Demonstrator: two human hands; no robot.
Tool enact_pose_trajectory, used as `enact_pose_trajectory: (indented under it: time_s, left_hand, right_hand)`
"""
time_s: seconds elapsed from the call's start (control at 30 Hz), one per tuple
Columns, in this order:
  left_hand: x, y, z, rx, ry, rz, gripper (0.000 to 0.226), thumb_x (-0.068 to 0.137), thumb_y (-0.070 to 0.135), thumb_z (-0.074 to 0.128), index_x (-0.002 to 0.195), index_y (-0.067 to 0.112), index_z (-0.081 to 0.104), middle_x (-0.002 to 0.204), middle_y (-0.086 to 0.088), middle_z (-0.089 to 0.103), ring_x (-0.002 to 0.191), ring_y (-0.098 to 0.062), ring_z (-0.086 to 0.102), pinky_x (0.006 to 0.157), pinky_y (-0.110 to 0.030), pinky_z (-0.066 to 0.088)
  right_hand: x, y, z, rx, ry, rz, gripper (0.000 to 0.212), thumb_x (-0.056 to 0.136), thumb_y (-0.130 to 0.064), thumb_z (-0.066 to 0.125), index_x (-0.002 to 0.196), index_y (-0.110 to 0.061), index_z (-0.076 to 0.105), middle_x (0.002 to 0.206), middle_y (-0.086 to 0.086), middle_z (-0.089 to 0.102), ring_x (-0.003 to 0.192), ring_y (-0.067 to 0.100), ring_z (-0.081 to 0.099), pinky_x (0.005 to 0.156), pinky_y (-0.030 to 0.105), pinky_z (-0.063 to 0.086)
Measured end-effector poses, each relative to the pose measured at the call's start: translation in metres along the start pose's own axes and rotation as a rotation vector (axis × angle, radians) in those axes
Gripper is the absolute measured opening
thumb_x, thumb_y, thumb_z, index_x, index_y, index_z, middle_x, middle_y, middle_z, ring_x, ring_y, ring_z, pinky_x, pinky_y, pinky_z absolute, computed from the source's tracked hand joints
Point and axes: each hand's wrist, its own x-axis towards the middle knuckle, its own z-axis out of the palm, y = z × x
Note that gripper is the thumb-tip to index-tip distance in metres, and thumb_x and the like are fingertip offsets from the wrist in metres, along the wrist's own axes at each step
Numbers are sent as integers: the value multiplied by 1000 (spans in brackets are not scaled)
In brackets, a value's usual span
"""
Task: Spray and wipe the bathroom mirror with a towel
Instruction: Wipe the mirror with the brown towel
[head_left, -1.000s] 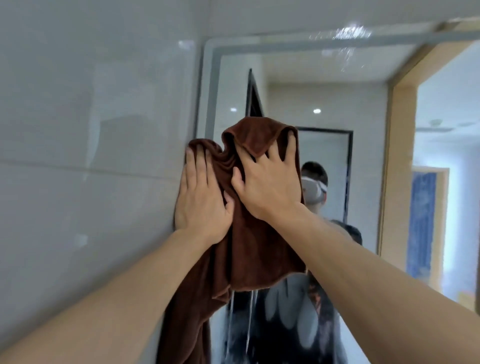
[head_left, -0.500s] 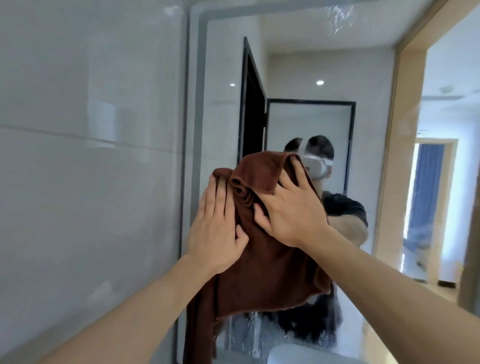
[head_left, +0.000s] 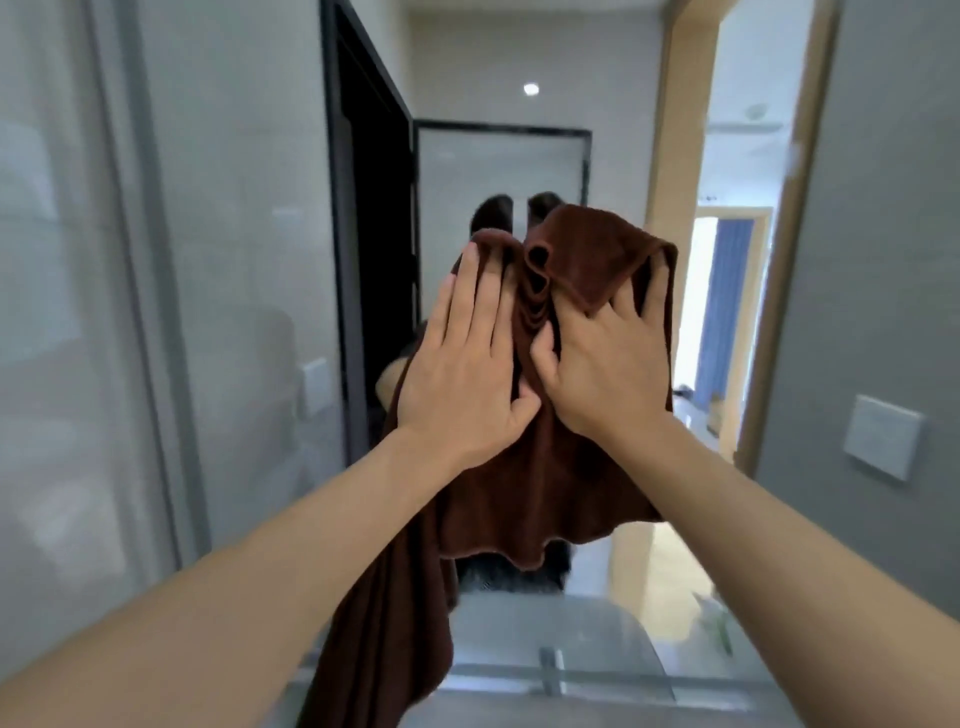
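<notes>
A dark brown towel hangs against the bathroom mirror, bunched into folds at its top. My left hand presses flat on the towel's left part, fingers straight and pointing up. My right hand presses on the right part, its fingertips tucked under a fold of the cloth at the top. The towel's long tail hangs down to the lower left. The mirror reflects a dark door frame, a ceiling light and a person mostly hidden behind the towel. No spray bottle is in view.
Grey wall tiles fill the left side. A white wall switch sits on the grey wall at the right. A basin edge with a faucet shows at the bottom.
Both hands have slid the towel to the right and down across the mirror, from its left edge toward its middle. The view has turned right and lower with them.
</notes>
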Motion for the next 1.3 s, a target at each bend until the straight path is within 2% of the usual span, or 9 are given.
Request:
enact_pose_trajectory:
  time_s: [0.17,0.3,0.4,0.6,0.73,0.93,1.03,1.17,1.3]
  left_hand:
    - [-51,39,23,17,-56,150,87,88,39,37,153,-9,4,163,-30,14,154,-43,7,126,-51,12]
    - [-83,57,33,11,-151,204,86,88,42,40,153,-10,16,162,-32,17,153,-45,9,126,-52,9]
    - [-104,63,41,-19,-184,263,90,87,48,45,150,-12,23,160,-32,23,152,-47,12,126,-54,8]
    - [-155,69,62,8,-286,400,105,87,72,46,151,-8,21,159,-26,23,152,-42,2,126,-51,-4]
    - [-184,67,72,34,-327,433,103,88,74,47,151,-5,24,155,-21,22,151,-39,1,127,-48,-3]
    - [-201,63,73,67,-322,384,97,92,73,42,151,-3,27,153,-21,27,150,-41,15,126,-49,5]
    - [-212,59,73,73,-313,286,96,92,74,41,149,-3,30,152,-21,28,149,-41,17,126,-49,9]
    - [-239,38,68,125,-378,115,97,87,75,48,140,-6,41,145,-27,48,146,-44,22,124,-51,16]
    - [-267,-4,57,145,-452,0,95,84,73,55,135,-6,43,143,-30,51,145,-44,22,121,-48,16]
  right_hand:
    - [-87,15,11,43,-44,59,67,89,-27,51,153,-10,39,150,19,52,141,36,31,122,63,5]
    - [-133,22,13,19,-141,37,66,92,-30,49,155,-11,38,155,18,46,145,35,27,122,58,-3]
    - [-163,27,14,56,-173,25,65,92,-35,51,152,-12,41,152,18,50,144,36,29,123,57,-3]
    - [-226,40,13,138,-267,-133,73,86,-49,62,147,-8,51,150,18,53,142,37,37,124,51,-1]
    - [-250,48,15,183,-356,-228,83,84,-60,63,149,-11,50,154,15,48,147,32,32,125,49,0]
    - [-258,36,22,120,-376,-223,76,88,-57,61,149,-14,51,152,15,52,144,34,33,123,55,1]
    - [-256,22,23,104,-427,-210,72,89,-53,60,149,-13,50,151,16,53,143,36,31,123,54,-4]
    - [-245,-10,29,117,-477,-306,72,90,-54,61,149,-16,49,150,15,54,142,35,30,122,53,-4]
    - [-231,-60,43,177,-529,-442,76,88,-58,62,151,-19,48,153,12,52,144,31,29,123,49,-6]
